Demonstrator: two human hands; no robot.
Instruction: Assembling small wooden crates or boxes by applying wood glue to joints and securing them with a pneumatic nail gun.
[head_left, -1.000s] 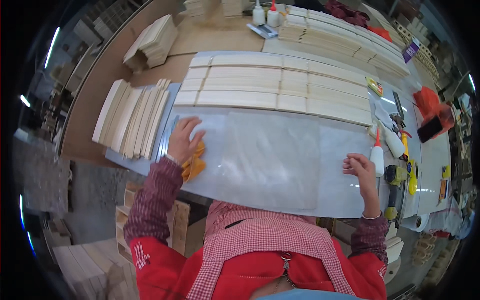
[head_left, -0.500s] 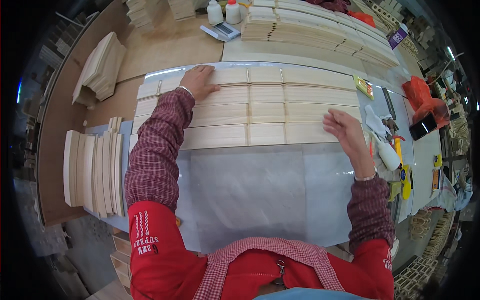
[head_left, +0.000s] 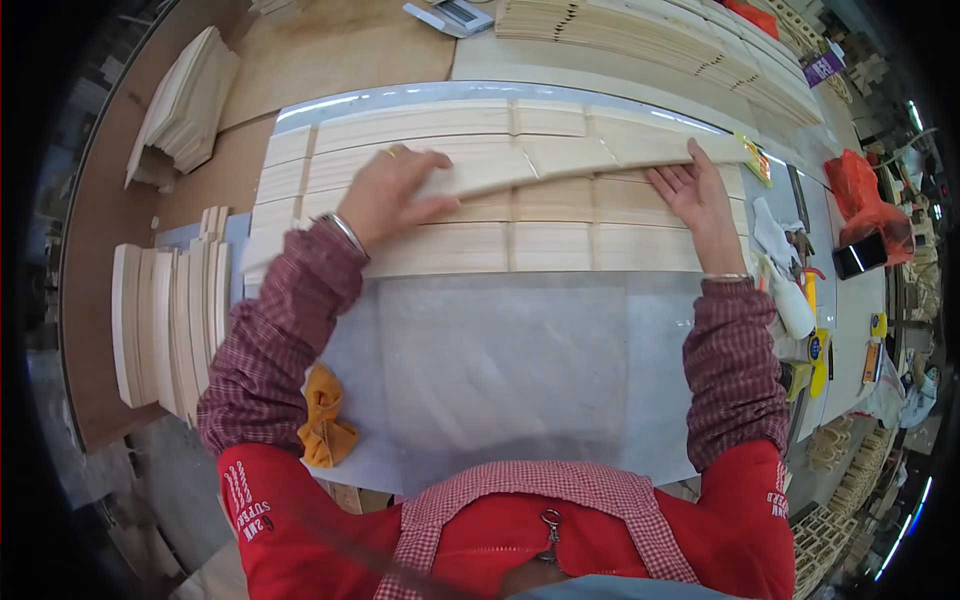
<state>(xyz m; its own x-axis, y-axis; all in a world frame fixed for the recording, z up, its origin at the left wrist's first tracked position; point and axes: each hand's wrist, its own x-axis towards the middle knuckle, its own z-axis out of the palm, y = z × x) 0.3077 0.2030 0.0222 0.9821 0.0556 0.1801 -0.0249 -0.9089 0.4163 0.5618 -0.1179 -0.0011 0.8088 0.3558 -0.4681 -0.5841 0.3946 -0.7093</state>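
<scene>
A long pale wooden strip [head_left: 560, 163], made of joined pieces, lies tilted across a row of similar flat wooden strips [head_left: 555, 233] on the table. Near its left part is my left hand [head_left: 395, 192], thumb and fingers spread to either side of it and gripping it. My right hand [head_left: 697, 190] holds the strip toward its right end, with the fingers at its near edge and partly beneath it. The strip's right end rises over a small yellow packet [head_left: 755, 160].
Curved wooden pieces [head_left: 170, 325] stand at the left, with a stack [head_left: 185, 105] behind. More strips [head_left: 660, 45] are piled at the back. An orange cloth [head_left: 325, 415] lies near my left arm. On the right are a white bottle [head_left: 793, 305], a phone [head_left: 860, 256] and a red bag [head_left: 865, 205].
One strip has been lifted from the row and now lies at a slant. My left hand has come nearer and gripped it; my right hand has moved up to its right end. The view has shifted.
</scene>
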